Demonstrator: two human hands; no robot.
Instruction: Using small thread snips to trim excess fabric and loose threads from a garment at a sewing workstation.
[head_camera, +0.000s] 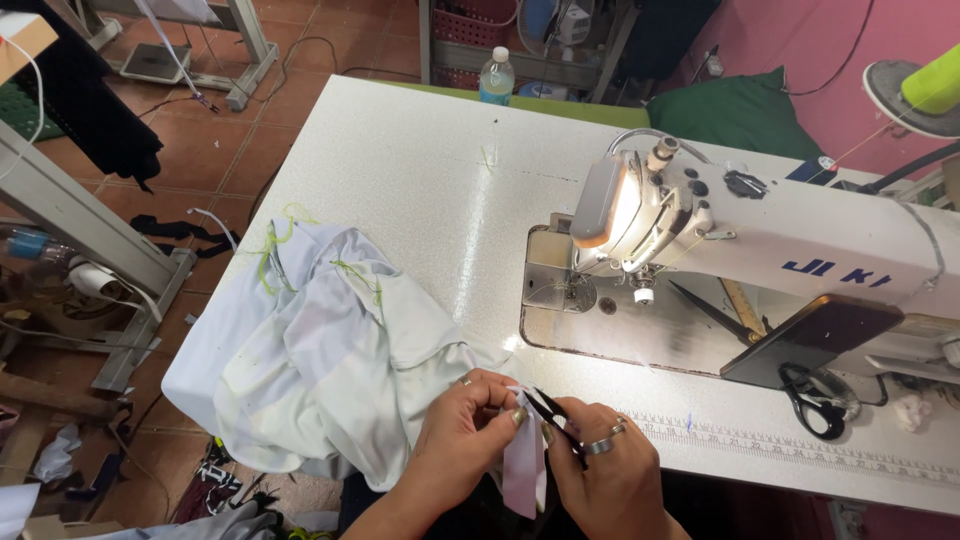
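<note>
Fabric strip (524, 470) hangs lengthwise between our hands, left hand (462, 430) pinching its top edge, right hand (600, 470) gripping snips (552, 412) angled up-left just above it.

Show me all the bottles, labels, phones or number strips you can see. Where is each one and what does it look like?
Plastic bottle: beyond the table's far edge, clear, blue label band, white cap.
Maker's label: on the white sewing machine's arm, blue letters.
Phone: leaning against the machine, flat dark rectangle, screen dark.
Ruler strip: along the table's near edge, right of the hands, thin, with small dark marks.
</note>
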